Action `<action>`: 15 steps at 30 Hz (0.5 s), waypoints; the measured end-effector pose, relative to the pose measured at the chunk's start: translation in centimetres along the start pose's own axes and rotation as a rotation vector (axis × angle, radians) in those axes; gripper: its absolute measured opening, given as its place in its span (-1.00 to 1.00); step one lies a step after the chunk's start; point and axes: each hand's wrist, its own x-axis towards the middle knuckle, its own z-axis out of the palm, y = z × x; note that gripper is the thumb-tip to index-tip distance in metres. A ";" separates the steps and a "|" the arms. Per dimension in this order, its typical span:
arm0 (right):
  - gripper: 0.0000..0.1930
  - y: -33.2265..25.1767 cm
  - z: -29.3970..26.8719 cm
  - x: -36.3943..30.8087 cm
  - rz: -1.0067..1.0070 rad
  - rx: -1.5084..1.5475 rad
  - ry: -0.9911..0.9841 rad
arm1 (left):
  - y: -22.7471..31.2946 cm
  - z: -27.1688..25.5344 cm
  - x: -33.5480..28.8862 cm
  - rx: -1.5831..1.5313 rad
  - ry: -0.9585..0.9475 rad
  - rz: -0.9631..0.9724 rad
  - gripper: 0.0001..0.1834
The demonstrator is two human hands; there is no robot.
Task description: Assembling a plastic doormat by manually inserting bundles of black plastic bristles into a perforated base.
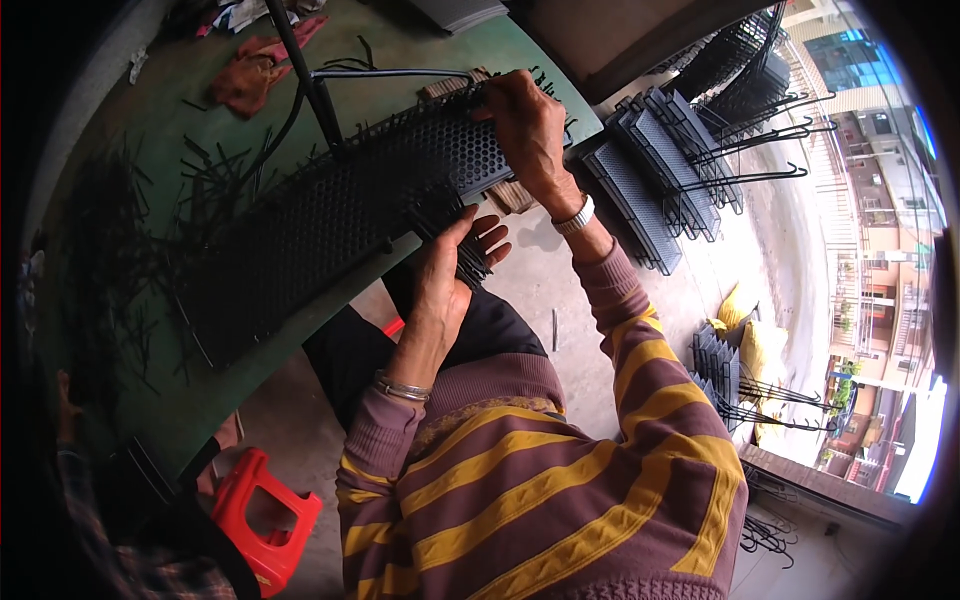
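Observation:
A long black perforated metal panel lies slantwise across the green table, with short black pieces lined along its far edge. My left hand is wrapped loosely round a bundle of thin black rods, just over the panel's near edge. Its fingertips show past the bundle. Toward the panel's right end, my right hand has its fingers bent together in a pinch at the far edge. Whatever sits between those fingertips is hidden.
Loose black rods and a reddish cloth lie on the green table. A dark metal frame stands across it. Black mesh racks with hooks are stacked at right. A red stool and another person's arm are at left.

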 end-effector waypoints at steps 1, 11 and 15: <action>-0.92 -0.2 -0.1 0.0 0.018 -0.028 -0.010 | 0.0 -0.1 0.0 -0.002 -0.001 0.001 -0.79; -0.93 0.3 0.1 0.9 -0.118 -0.071 -0.081 | 0.7 -0.7 0.0 0.067 -0.001 -0.076 -0.80; -0.94 -0.4 -0.2 1.1 -0.085 -0.085 -0.149 | 0.6 -1.1 0.3 0.031 -0.024 -0.089 -0.79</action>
